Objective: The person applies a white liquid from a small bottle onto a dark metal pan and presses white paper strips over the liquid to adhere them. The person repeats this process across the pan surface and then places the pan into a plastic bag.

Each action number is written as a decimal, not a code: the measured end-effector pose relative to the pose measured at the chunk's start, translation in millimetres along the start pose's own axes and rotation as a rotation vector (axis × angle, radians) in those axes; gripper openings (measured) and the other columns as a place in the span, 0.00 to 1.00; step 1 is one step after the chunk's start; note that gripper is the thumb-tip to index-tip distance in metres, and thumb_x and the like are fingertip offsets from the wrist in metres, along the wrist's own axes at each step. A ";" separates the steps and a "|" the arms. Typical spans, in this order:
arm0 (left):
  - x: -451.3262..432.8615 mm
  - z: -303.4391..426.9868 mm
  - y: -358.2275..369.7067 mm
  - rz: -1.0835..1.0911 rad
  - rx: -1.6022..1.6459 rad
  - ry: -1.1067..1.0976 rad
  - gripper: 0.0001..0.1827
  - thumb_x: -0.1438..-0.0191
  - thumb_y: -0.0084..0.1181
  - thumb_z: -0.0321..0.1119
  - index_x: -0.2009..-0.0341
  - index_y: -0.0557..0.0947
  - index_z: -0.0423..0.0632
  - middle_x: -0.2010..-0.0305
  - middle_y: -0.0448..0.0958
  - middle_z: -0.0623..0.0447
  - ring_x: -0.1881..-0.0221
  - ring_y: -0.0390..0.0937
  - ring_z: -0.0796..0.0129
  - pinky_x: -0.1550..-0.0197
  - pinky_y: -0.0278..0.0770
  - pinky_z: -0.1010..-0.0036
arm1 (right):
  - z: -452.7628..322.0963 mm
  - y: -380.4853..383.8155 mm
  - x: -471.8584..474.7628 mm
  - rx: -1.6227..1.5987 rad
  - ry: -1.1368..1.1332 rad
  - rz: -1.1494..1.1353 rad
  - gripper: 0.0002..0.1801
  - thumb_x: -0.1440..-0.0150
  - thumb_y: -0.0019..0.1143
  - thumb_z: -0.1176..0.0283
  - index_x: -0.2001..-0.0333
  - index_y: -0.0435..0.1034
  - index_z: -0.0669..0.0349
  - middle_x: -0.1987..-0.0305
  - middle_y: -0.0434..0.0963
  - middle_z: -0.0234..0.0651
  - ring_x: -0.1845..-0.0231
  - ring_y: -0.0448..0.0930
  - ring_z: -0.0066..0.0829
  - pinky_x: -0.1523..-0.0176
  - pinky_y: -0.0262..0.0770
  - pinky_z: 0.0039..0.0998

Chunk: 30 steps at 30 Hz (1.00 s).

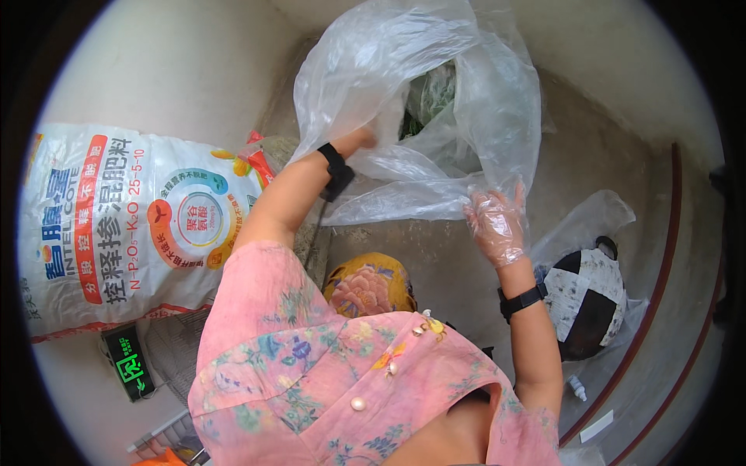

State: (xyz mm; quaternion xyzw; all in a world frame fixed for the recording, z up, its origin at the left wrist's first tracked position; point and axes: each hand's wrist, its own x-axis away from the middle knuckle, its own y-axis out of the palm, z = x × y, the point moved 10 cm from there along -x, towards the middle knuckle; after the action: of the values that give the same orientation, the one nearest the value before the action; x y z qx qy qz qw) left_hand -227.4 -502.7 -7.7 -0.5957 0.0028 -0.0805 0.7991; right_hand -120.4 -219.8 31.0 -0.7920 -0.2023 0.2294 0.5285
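Observation:
A large clear plastic bag spreads out in front of me, its mouth turned partly towards me. Green leafy plant matter shows inside it. My right hand, in a thin clear plastic glove, grips the bag's near rim at the right. Over the bag's left side reaches my left hand, blurred and partly covered by the film. Its fingers are hidden, so what they hold cannot be seen. Black bands circle both wrists.
Left stands a big printed fertilizer sack, above a lit green exit sign. Yellow floral fabric lies below the bag. Right are a round black-and-white checked object with a loop handle, a small white bottle and a white strip.

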 end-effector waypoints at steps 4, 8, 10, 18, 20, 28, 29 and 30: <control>26.2 -59.3 -21.2 0.030 -0.436 -0.045 0.35 0.51 0.64 0.41 0.39 0.71 0.46 0.39 0.71 0.45 0.40 0.69 0.56 0.39 0.65 0.64 | 2.4 -1.8 12.8 -0.049 -0.011 0.032 0.13 0.44 0.56 0.64 0.57 0.75 0.57 0.61 0.81 0.36 0.52 0.78 0.39 0.29 0.45 0.57; 26.1 -29.0 -85.1 -0.034 0.351 0.046 0.23 0.44 0.54 0.41 0.46 0.77 0.46 0.49 0.77 0.46 0.46 0.72 0.57 0.43 0.69 0.67 | 6.3 -9.0 21.2 -0.099 -0.012 0.103 0.13 0.46 0.57 0.66 0.57 0.76 0.56 0.61 0.81 0.36 0.52 0.78 0.39 0.30 0.46 0.57; 10.5 -20.4 -120.5 -0.066 0.385 -0.088 0.22 0.49 0.62 0.38 0.50 0.79 0.45 0.52 0.79 0.50 0.50 0.73 0.65 0.46 0.69 0.71 | 9.2 -16.4 20.9 -0.150 -0.003 0.142 0.14 0.47 0.58 0.66 0.57 0.76 0.57 0.62 0.81 0.35 0.53 0.78 0.39 0.30 0.47 0.58; -23.4 45.2 -205.6 0.017 1.601 0.283 0.16 0.39 0.50 0.36 0.49 0.78 0.44 0.51 0.78 0.51 0.53 0.77 0.67 0.50 0.79 0.68 | 15.3 -103.5 15.2 -0.348 -0.030 0.525 0.26 0.48 0.62 0.66 0.44 0.69 0.58 0.52 0.79 0.40 0.49 0.78 0.41 0.31 0.55 0.48; -29.9 66.2 -199.9 0.012 1.656 0.239 0.16 0.38 0.50 0.36 0.49 0.78 0.44 0.52 0.79 0.51 0.53 0.77 0.67 0.50 0.79 0.69 | 20.3 -130.8 17.7 -0.446 -0.030 0.684 0.32 0.48 0.64 0.66 0.40 0.64 0.60 0.47 0.77 0.42 0.45 0.76 0.41 0.32 0.58 0.44; -49.2 199.7 -161.5 0.088 1.649 -0.035 0.19 0.41 0.56 0.43 0.54 0.78 0.40 0.58 0.79 0.50 0.58 0.78 0.64 0.54 0.80 0.65 | 125.3 -114.9 -7.1 -1.277 0.332 0.666 0.24 0.45 0.62 0.65 0.48 0.70 0.68 0.65 0.81 0.35 0.66 0.80 0.28 0.56 0.76 0.27; -52.7 214.7 -167.0 0.030 1.707 0.011 0.19 0.41 0.57 0.43 0.55 0.78 0.40 0.59 0.79 0.49 0.58 0.78 0.63 0.54 0.80 0.65 | 144.5 -107.7 1.6 -1.363 0.436 0.685 0.21 0.43 0.60 0.65 0.49 0.71 0.67 0.68 0.80 0.33 0.69 0.79 0.25 0.58 0.76 0.26; -52.4 248.2 -169.7 -0.250 1.797 0.181 0.16 0.42 0.58 0.40 0.57 0.78 0.39 0.61 0.79 0.47 0.61 0.79 0.61 0.57 0.81 0.65 | 151.3 -107.4 6.6 -1.500 0.387 0.701 0.21 0.41 0.58 0.65 0.47 0.70 0.66 0.66 0.80 0.33 0.67 0.79 0.25 0.57 0.76 0.26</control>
State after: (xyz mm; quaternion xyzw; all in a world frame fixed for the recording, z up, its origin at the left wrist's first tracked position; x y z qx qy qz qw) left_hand -275.5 -306.6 221.1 0.2636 -0.0626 -0.1848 0.9447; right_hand -210.7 -64.9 79.0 -0.9747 0.0503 0.0456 -0.2129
